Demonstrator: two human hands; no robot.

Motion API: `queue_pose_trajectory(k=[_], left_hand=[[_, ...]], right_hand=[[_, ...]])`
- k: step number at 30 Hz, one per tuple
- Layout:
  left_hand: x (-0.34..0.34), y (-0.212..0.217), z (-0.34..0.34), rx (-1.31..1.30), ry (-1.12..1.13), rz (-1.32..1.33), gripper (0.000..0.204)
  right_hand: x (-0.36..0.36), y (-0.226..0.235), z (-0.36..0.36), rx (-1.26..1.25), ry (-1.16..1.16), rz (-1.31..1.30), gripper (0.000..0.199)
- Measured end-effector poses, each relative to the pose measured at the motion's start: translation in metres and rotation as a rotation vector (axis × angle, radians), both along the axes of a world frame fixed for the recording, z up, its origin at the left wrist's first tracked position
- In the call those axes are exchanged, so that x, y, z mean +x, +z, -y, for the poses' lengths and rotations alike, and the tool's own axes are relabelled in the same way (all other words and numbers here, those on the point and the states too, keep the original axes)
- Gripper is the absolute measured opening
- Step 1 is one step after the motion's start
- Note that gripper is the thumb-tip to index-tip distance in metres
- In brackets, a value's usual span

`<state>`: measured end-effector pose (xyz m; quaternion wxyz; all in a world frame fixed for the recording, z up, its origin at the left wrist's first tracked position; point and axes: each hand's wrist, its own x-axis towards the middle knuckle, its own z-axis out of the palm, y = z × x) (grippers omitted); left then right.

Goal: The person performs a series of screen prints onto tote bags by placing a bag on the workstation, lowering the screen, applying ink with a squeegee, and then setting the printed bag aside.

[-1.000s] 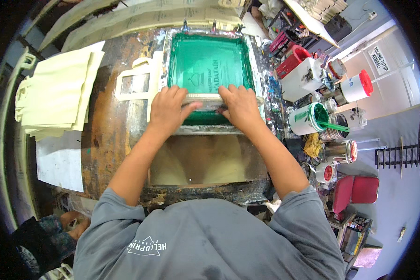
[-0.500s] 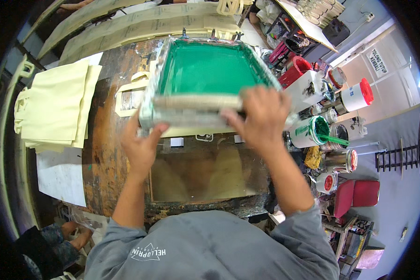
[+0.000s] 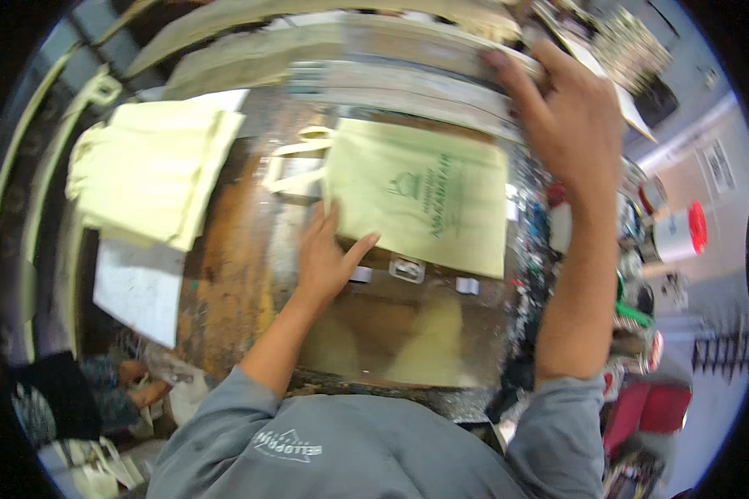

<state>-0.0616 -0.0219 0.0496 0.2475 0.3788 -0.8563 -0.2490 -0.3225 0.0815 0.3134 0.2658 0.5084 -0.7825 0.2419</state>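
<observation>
A pale yellow cloth bag [image 3: 366,183] with a fresh-looking green print lies flat on the board, its cream handle [image 3: 295,183] looping out to the left. My left hand [image 3: 320,258] is at the bag's near left corner, fingers spread and fingertips touching its edge. The screen printing frame [image 3: 424,100] is tilted up at the far side, its edge toward me and its green mesh hidden. My right hand [image 3: 570,112] reaches far right, closed on the raised frame's upper edge. Motion blur hides whether the squeegee is also in that grip.
A stack of pale yellow bags [image 3: 146,170] lies on the left, with a white sheet [image 3: 137,283] below it. Paint tubs, one a white tub with a red lid [image 3: 678,233], crowd the table's right side. A red chair [image 3: 666,407] stands lower right. Another person's hands [image 3: 137,382] show lower left.
The frame has swung up and away, uncovering the printed bag. My right hand has gone up and right with it. My left hand has left the frame for the bag's corner.
</observation>
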Motion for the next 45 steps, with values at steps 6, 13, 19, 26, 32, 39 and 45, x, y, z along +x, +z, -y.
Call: queue_pose_trajectory(k=[6,13,19,26,32,39,45], left_hand=[[0.049,0.116,0.128,0.144,0.11,-0.377,0.062],[0.302,0.171,0.242,0.166,0.396,-0.662,0.059],[0.502,0.15,0.343,0.153,0.712,-0.854,0.067],[0.307,0.12,0.257,-0.589,0.761,0.042,0.063],[0.163,0.06,0.231,-0.624,0.321,0.555,0.048],[0.178,0.075,0.258,-0.43,0.248,0.549,0.039],[0.172,0.065,0.268,-0.399,0.325,0.503,0.03]], right_hand=[[0.008,0.005,-0.002,0.057,-0.012,-0.001,0.058],[0.014,-0.012,-0.014,0.03,-0.051,-0.004,0.056],[0.008,-0.013,-0.012,0.05,-0.076,0.001,0.057],[0.012,-0.019,-0.012,0.043,-0.074,-0.032,0.054],[0.019,-0.013,-0.015,0.039,-0.015,-0.022,0.052],[0.021,-0.013,-0.013,-0.066,0.011,-0.103,0.051],[0.015,-0.014,-0.012,-0.116,0.097,-0.064,0.052]])
